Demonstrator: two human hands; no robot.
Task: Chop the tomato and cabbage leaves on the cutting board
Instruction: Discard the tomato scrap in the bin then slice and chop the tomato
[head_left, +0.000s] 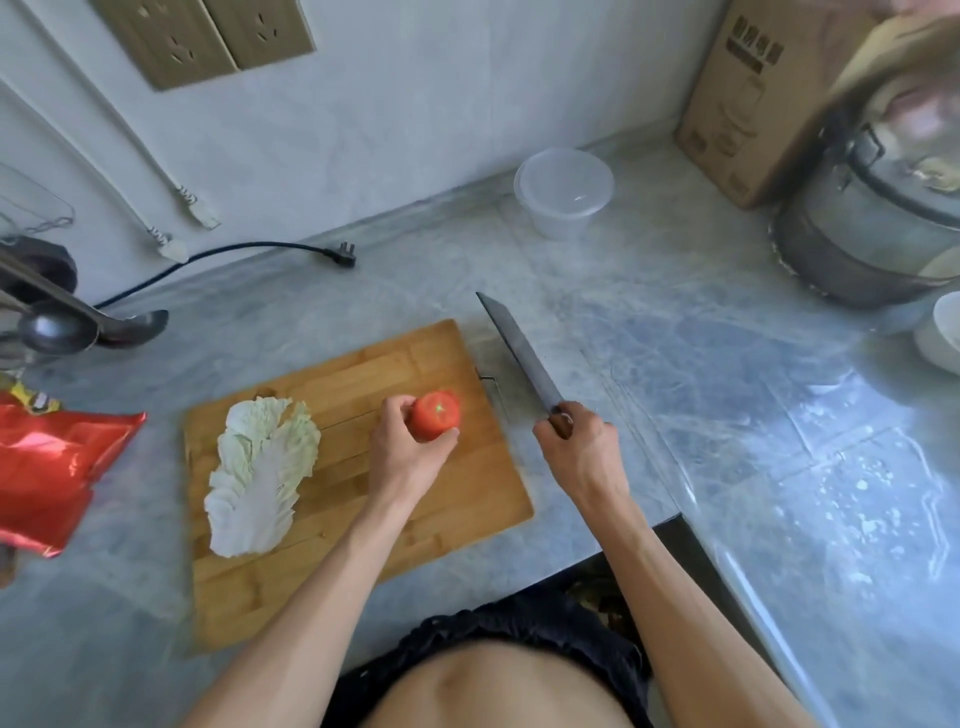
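Red bag (49, 467): crumpled foil at the left edge of the frame, off the board, out of the work.
Cabbage leaf (262, 475): whole, flat on the left part of the cutting board (457, 499), seemingly waiting its turn.
Left hand (408, 444): centre of frame, fingers and thumb curled round the tomato (436, 413), likely steadying it on the board's upper right for a first cut.
Knife (519, 353): right of the board, blade raised and angled toward upper centre, clear of the tomato.
Right hand (574, 447): fingers wrapped tight on the knife handle.
Plastic tub (563, 189): upper centre-right, well apart.
Progress: nothing looks cut yet.
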